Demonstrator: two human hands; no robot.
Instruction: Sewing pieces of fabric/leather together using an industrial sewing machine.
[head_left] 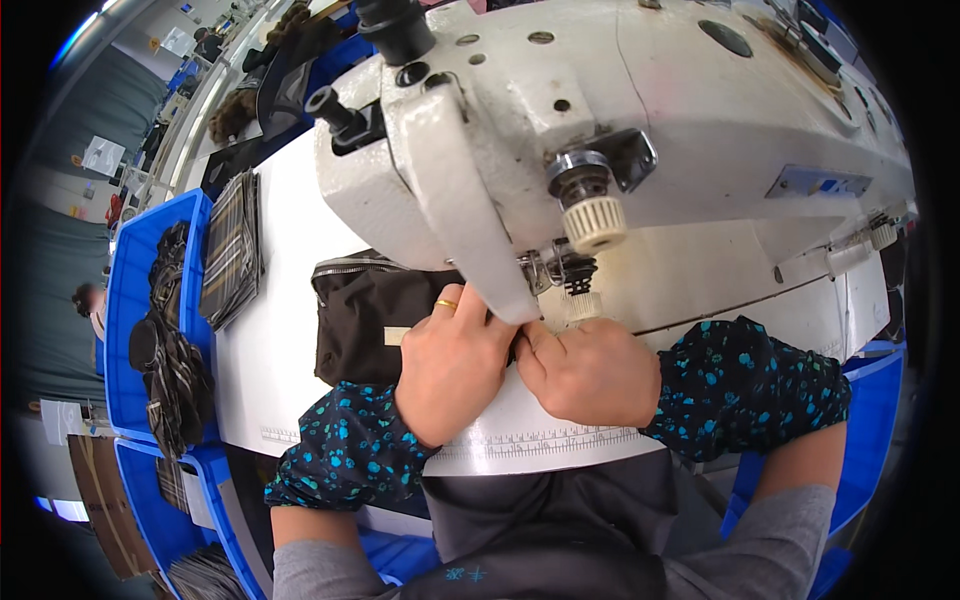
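A dark brown fabric piece (355,315) with a metal zipper along its far edge and a small pale label lies on the white table, left of the needle area of a white sewing machine (480,170). My left hand (455,360), a gold ring on one finger, rests on the fabric's right part with fingers stretched toward the machine's needle area. Close by on the right, my right hand (590,370) is closed, thumb and fingers pinched at the fabric's edge. The machine's lever and head hide the needle and the fingertips there.
A white table (270,370) carries a printed ruler along its near edge. Folded plaid fabric pieces (233,250) are stacked at its left. Blue bins (128,330) with dark and plaid cloth stand beyond that edge. Another blue bin (870,440) is at the right.
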